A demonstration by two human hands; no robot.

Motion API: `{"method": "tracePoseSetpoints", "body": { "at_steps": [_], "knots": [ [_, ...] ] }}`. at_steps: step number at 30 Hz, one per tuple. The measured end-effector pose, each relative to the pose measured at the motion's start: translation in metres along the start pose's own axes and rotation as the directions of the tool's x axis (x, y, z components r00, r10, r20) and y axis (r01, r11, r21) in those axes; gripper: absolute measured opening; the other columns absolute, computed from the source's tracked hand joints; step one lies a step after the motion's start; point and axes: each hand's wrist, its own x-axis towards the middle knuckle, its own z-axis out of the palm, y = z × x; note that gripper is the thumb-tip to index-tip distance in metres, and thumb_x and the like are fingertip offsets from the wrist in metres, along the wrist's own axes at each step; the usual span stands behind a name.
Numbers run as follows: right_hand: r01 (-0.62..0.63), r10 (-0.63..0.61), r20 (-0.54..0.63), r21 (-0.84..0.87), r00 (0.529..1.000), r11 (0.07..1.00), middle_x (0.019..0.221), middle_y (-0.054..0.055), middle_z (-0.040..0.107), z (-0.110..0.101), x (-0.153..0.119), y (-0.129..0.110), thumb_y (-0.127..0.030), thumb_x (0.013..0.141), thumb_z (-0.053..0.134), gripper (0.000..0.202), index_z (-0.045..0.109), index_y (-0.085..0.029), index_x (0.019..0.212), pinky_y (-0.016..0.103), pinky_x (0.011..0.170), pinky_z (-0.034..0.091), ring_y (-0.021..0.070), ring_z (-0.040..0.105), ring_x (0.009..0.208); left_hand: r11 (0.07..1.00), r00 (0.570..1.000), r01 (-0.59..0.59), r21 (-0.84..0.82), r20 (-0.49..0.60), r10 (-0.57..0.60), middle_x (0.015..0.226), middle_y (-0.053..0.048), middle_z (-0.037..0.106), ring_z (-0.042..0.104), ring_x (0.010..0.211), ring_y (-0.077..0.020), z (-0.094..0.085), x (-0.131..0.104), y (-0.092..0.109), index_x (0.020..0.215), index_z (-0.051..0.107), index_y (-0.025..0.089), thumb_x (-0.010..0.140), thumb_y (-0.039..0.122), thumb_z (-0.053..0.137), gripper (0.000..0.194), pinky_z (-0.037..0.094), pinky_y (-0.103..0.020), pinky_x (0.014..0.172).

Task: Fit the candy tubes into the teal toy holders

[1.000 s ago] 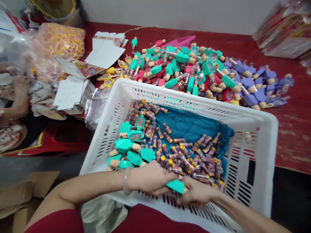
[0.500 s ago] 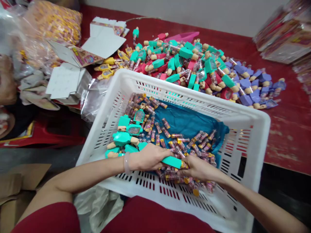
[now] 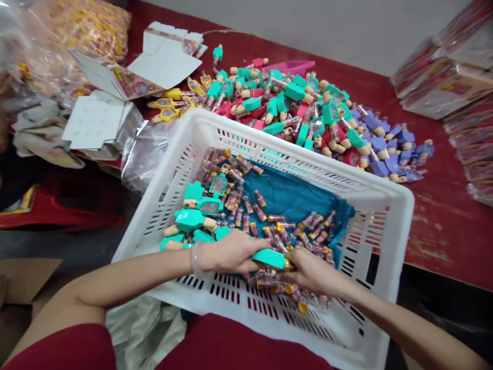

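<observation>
Gripping a yellow-ended teal toy piece with left hand at nine o'clock, right hand at three, above vials bearing unreadable labels.

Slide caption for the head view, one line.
Left hand and right hand hold a green toy above small tubes in a white basket.

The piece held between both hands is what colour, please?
The piece is turquoise green, shown best in the head view.

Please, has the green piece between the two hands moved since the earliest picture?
Yes. Judged against the white basket, the green piece now appears nearer the basket's far rim. Whether it also rose is unclear.
</observation>
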Motion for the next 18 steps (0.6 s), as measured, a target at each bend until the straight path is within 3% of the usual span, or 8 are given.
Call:
{"method": "tracePoseSetpoints", "body": {
  "at_steps": [3,6,8,10,13,16,17,18],
  "knots": [
    [-0.136,-0.003,0.302,0.436,0.953,0.890,0.048,-0.008,0.033,0.003,0.006,0.000,-0.040,0.073,0.064,0.035,0.040,-0.020,0.059,0.023,0.044,0.022,0.0064,0.026,0.043,0.950,0.982,-0.169,0.261,-0.041,0.186,0.105,-0.010,0.066,0.061,0.087,-0.0197,0.006,0.001,-0.003,0.120,0.054,0.020,0.085,0.016,0.048,0.036,0.045,-0.029,0.073],
    [-0.203,0.044,0.309,0.505,0.950,0.839,0.047,-0.008,0.036,-0.006,0.014,0.003,-0.042,0.071,0.064,0.031,0.044,-0.020,0.062,0.023,0.042,0.024,0.0074,0.029,0.042,0.905,0.982,-0.101,0.414,-0.103,0.156,0.124,-0.010,0.059,0.057,0.101,-0.0226,-0.001,0.005,-0.009,0.136,0.041,0.024,0.084,0.014,0.051,0.053,0.043,-0.034,0.085],
    [-0.106,0.068,0.109,0.396,0.992,0.912,0.052,-0.006,0.044,-0.038,0.013,0.005,-0.040,0.068,0.068,0.027,0.051,-0.019,0.065,0.024,0.045,0.028,0.0090,0.037,0.046,0.880,0.962,0.117,0.460,-0.272,0.014,0.142,-0.013,0.042,0.048,0.118,-0.0276,-0.016,0.005,-0.019,0.146,0.021,0.022,0.081,0.020,0.059,0.076,0.038,-0.038,0.095],
    [-0.022,0.089,-0.221,0.286,0.971,0.958,0.055,-0.003,0.048,-0.087,0.006,0.002,-0.044,0.067,0.070,0.028,0.055,-0.020,0.067,0.026,0.048,0.032,0.0118,0.043,0.049,0.815,0.856,0.399,0.420,-0.489,-0.167,0.149,-0.019,0.029,0.038,0.128,-0.0313,-0.034,0.004,-0.034,0.149,0.010,0.015,0.083,0.031,0.061,0.085,0.032,-0.041,0.100],
    [0.216,0.022,-0.698,0.251,0.716,0.943,0.070,0.004,0.058,-0.156,-0.002,-0.012,-0.050,0.080,0.060,0.022,0.058,-0.028,0.084,0.033,0.057,0.040,0.0192,0.056,0.063,0.651,0.676,0.674,0.349,-0.648,-0.353,0.144,-0.024,0.034,0.040,0.124,-0.0348,-0.053,0.000,-0.062,0.147,0.015,0.010,0.089,0.039,0.052,0.075,0.032,-0.042,0.098],
    [0.361,-0.051,-0.841,0.175,0.539,0.916,0.104,0.008,0.062,-0.167,0.022,-0.031,-0.047,0.091,0.039,0.034,0.047,-0.032,0.120,0.037,0.067,0.046,0.0203,0.062,0.075,0.561,0.642,0.746,0.358,-0.610,-0.465,0.128,-0.024,0.048,0.049,0.113,-0.0350,-0.057,-0.002,-0.082,0.145,0.023,0.011,0.090,0.040,0.050,0.068,0.034,-0.042,0.091],
    [0.322,-0.070,-0.860,0.113,0.505,0.940,0.104,0.009,0.062,-0.158,0.040,-0.036,-0.045,0.091,0.042,0.039,0.043,-0.028,0.126,0.036,0.069,0.047,0.0200,0.061,0.074,0.557,0.652,0.744,0.369,-0.585,-0.482,0.124,-0.023,0.051,0.050,0.111,-0.0345,-0.056,-0.002,-0.086,0.144,0.027,0.013,0.090,0.039,0.050,0.064,0.035,-0.042,0.090],
    [0.241,-0.109,-0.834,0.030,0.542,0.970,0.098,0.009,0.064,-0.145,0.063,-0.040,-0.043,0.089,0.046,0.039,0.046,-0.024,0.123,0.036,0.070,0.046,0.0210,0.060,0.074,0.562,0.667,0.734,0.381,-0.563,-0.488,0.121,-0.022,0.052,0.051,0.111,-0.0339,-0.056,-0.002,-0.088,0.142,0.031,0.016,0.090,0.039,0.051,0.060,0.035,-0.041,0.089]
  ]
}}
